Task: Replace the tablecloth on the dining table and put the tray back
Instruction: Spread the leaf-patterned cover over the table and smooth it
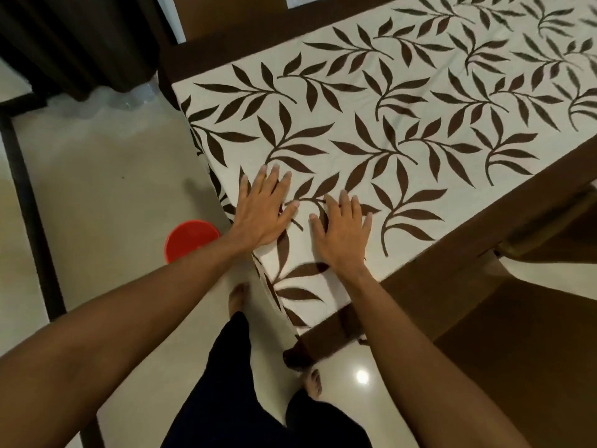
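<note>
Left hand [263, 210] and right hand [342, 231] both flat, fingers spread, gripping nothing, pressing the tablecloth [403, 101] near its corner at 7 o'clock. Cloth is spread over the tabletop. Risk: an uneven push drags it askew or bunches a ridge between the palms. Long axis runs 7 to 1 o'clock; short end drapes off toward 9. Tray not in view. Red bowl [190, 240] on floor at 8.

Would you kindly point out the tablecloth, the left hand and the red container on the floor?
tablecloth [429, 124]: head view, on its leaf-printed top surface.
left hand [263, 215]: head view, on the back of the hand.
red container [190, 237]: head view, on its red top.
</note>
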The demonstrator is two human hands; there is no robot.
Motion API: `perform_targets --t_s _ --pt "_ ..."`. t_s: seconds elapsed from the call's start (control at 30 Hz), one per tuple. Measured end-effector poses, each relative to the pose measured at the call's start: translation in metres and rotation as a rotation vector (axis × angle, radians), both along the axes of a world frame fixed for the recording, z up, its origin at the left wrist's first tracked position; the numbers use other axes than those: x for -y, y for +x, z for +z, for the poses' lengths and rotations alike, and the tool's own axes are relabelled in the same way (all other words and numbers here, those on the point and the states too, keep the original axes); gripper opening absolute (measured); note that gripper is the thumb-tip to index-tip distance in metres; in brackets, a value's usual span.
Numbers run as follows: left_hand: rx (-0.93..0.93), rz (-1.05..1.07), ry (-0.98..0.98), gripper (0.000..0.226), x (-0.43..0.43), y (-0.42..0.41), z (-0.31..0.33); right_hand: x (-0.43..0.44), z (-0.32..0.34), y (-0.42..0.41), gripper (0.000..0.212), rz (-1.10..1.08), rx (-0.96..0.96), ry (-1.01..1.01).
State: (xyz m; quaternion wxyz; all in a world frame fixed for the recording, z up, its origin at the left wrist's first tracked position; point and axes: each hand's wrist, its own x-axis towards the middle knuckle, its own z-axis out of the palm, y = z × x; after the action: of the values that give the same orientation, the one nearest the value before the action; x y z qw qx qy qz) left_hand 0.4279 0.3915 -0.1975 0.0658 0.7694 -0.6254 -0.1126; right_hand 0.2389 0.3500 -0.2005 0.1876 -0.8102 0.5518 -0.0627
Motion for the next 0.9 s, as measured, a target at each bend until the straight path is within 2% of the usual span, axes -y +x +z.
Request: perform_targets --t_s 0.27,0.37,0.57,0.7,0.9 --pt "0.055 0.099 0.077 0.068 0.115 0.175 -0.010 0.087 0.002 0.188 0.065 0.197 -0.007 -0.027" --pt "0.054 0.097 0.111 0.072 0.132 0.229 -0.018 0.101 -0.009 0.248 0.069 0.164 -0.061 0.003" --pt "0.031 0.045 0.047 0.071 0.107 0.257 -0.020 0.067 -0.015 0.272 0.073 0.106 -0.117 -0.053" --pt "0.040 0.025 0.046 0.071 0.092 0.270 -0.019 0.053 -0.013 0.282 0.074 0.123 -0.134 -0.020" --pt "0.067 -0.021 -0.051 0.067 0.116 0.298 -0.012 0.080 0.000 0.303 0.063 0.041 0.024 -0.023"
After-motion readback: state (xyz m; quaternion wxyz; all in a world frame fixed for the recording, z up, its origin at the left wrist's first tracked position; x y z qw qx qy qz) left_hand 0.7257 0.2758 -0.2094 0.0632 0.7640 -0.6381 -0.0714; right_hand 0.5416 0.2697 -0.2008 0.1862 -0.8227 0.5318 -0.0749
